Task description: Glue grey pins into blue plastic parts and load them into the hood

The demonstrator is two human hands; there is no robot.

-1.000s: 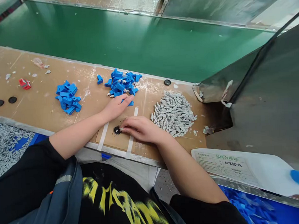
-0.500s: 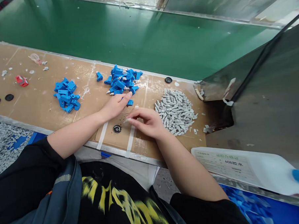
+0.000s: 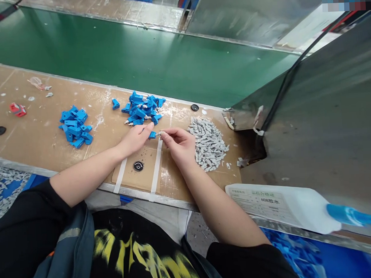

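My left hand (image 3: 135, 140) is closed on a small blue plastic part (image 3: 152, 135), one end of which sticks out past the fingertips. Between thumb and finger, my right hand (image 3: 181, 146) pinches a small grey plastic piece (image 3: 160, 133), its tip against or very close to the blue part. Just beyond the left hand lies a pile of blue parts (image 3: 141, 110), some with pale pieces stuck in them. A heap of grey pieces (image 3: 208, 144) sits right beside the right hand. Below the hands, a round black cap (image 3: 138, 166) rests on a taped cardboard patch.
Another blue pile (image 3: 76, 126) lies left on the cardboard-covered bench (image 3: 37, 133), with a red part (image 3: 17, 109) farther left. A green belt (image 3: 157, 62) runs behind. At right stand a metal housing (image 3: 320, 121) and a white glue bottle (image 3: 280, 206) lying across the bench edge.
My right hand has raised its grey piece from near the black cap to the end of the blue part in my left hand. The whole view has shifted slightly.
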